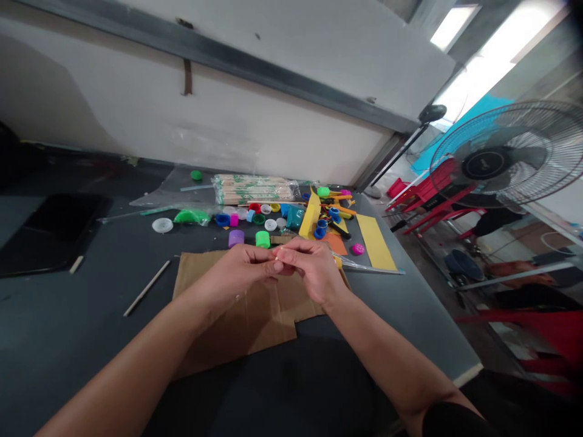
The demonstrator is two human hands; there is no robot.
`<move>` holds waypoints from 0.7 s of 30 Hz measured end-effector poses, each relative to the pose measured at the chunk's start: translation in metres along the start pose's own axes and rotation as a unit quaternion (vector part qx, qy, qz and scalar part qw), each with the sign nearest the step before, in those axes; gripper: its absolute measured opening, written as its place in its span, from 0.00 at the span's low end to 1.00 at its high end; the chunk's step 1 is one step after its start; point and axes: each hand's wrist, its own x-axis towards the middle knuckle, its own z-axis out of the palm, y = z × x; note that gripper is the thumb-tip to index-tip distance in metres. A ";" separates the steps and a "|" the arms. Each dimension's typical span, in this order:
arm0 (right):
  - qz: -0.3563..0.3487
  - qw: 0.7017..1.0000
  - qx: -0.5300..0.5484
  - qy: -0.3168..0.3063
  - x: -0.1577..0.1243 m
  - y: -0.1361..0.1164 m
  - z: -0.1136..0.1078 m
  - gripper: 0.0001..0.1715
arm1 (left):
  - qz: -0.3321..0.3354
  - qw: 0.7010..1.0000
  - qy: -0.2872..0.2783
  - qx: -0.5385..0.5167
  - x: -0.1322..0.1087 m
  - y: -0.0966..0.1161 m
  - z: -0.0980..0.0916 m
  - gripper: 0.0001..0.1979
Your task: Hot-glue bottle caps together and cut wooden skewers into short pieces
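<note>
Above the cardboard sheet (pixel 268 315), I have the left hand (pixel 246 265) and the right hand (pixel 314 267) meeting fingertip to fingertip. Both hands are closed in a pinch on a small pale piece (pixel 276 259), located where they meet; most of it is covered, so I cannot identify it. The cardboard sheet lies beneath both hands on the dark surface (pixel 410 309). Just beyond the left hand, I note a purple cap (pixel 236 238) and a bright green cap (pixel 263 240), side by side and apart. Farther beyond both hands lies a bundle of sticks (pixel 255 189) in clear wrapping, with small coloured caps (pixel 270 224) along its near side. To the left of the left hand, one loose stick (pixel 147 288) rests at an angle; farther out on that side lies a black flat panel (pixel 50 233). Beyond the right hand, I register a yellow strip (pixel 311 212) with blue caps (pixel 320 229) next to it. To the right of the right hand are a pink round item (pixel 357 249) and a yellow sheet (pixel 377 241); well apart, past the surface edge, is a fan (pixel 485 162).
</note>
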 end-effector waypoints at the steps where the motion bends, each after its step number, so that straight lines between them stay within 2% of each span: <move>1: 0.004 1.000 0.006 -0.001 0.000 0.001 0.000 0.07 | -0.010 1.000 0.005 -0.004 0.000 0.001 0.002 0.11; 4: -0.009 1.000 -0.012 -0.001 0.002 0.003 -0.003 0.07 | -0.052 0.997 0.033 -0.036 -0.001 0.006 0.009 0.09; 7: -0.032 0.997 -0.071 -0.005 0.003 0.002 -0.006 0.09 | -0.063 0.993 0.059 -0.077 -0.001 0.007 0.012 0.08; 9: -0.084 0.986 -0.145 -0.004 0.003 -0.001 -0.007 0.15 | -0.058 0.990 0.073 -0.108 0.000 0.007 0.011 0.09; 11: -0.178 0.951 -0.252 -0.005 0.001 -0.003 -0.008 0.24 | -0.054 0.984 0.091 -0.141 0.001 0.006 0.009 0.09; 13: -0.281 0.889 -0.362 -0.014 0.000 -0.003 -0.008 0.32 | -0.056 0.978 0.116 -0.166 0.001 0.005 0.009 0.08; 15: -0.353 0.827 -0.438 -0.019 0.000 -0.002 -0.008 0.32 | -0.061 0.973 0.134 -0.178 0.002 0.004 0.011 0.07; 16: -0.374 0.806 -0.458 -0.018 0.000 0.000 -0.008 0.30 | -0.064 0.971 0.138 -0.182 0.002 0.004 0.012 0.07; 18: -0.393 0.786 -0.477 -0.012 0.000 0.002 -0.008 0.26 | -0.066 0.970 0.139 -0.189 0.002 0.003 0.014 0.07; 21: -0.393 0.783 -0.482 -0.010 0.001 0.001 -0.009 0.25 | -0.066 0.971 0.132 -0.187 0.002 0.002 0.016 0.08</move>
